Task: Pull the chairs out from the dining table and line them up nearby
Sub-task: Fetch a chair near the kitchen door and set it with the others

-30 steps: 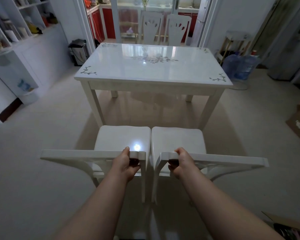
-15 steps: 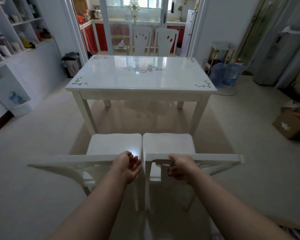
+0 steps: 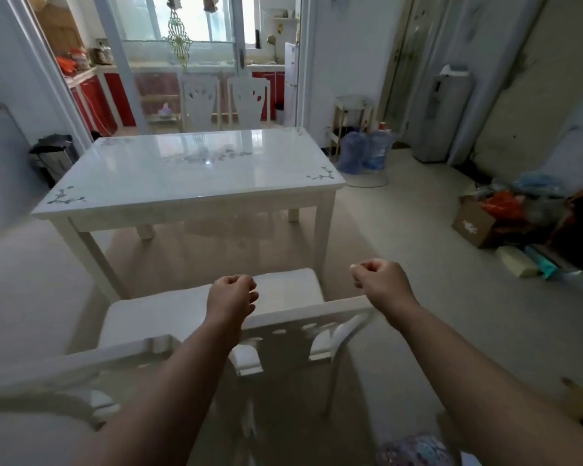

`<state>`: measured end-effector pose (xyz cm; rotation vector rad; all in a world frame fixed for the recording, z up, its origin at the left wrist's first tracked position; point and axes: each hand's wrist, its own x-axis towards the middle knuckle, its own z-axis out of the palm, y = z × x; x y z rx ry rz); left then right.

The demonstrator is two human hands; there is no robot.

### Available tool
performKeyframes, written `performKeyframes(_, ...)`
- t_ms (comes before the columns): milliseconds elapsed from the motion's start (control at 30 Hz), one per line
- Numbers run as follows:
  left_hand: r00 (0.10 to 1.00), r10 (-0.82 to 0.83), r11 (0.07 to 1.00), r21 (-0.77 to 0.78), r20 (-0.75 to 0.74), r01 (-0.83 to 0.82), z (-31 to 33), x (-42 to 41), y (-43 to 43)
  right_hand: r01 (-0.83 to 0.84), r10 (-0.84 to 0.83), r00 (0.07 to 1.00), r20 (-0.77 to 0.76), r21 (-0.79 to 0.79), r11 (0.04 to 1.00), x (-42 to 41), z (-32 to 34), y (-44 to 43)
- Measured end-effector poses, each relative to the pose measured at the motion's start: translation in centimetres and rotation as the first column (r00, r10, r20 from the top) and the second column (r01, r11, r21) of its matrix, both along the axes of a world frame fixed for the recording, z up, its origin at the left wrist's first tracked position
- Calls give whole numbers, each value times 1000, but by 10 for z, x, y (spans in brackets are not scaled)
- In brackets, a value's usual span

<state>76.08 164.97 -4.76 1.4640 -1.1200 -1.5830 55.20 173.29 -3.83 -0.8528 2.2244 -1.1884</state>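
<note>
White left chair (image 3: 81, 363) blurred, edge-cropped

Chairs (image 3: 303, 316) are sitting side by side right in front, blocking the straight path to the surface (image 3: 182, 183); open floor (image 3: 401, 250) is stretching right until the cardboard box (image 3: 472, 227).

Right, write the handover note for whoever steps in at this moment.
Left hand: fingers curled, holding nothing, above the near left chair.
Right hand: same, in the air by the back of the near right chair.
Both near chairs stand side by side, apart from the dining table.
Done: these two are pulled out.
Left: far left chair and far right chair, beyond the table, to pull out and line up.
</note>
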Motion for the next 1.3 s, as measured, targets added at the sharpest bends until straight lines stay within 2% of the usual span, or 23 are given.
performKeyframes(167, 982, -140, 966, -203, 123, 163, 5, -45, -12, 93, -94, 994, -59, -21, 995, -47, -1, 9)
performKeyframes(367, 952, -194, 907, -326, 236, 265, 1, -92, -54, 100, -99, 986, -135, -1, 995, -89, -16, -23)
performKeyframes(633, 911, -179, 892, -328, 371, 309, -24, -138, -120, 99, -91, 980, -176, 37, 994, -148, -25, -91)
performKeyframes(967, 868, -243, 850, -337, 433, 405, -27, -221, -169, 116, -99, 975, -201, 77, 990, -215, -36, -149)
performKeyframes(1300, 883, -102, 913, -310, 459, 267, -50, -320, -221, -107, 131, 959, -252, 105, 989, -323, -56, -235)
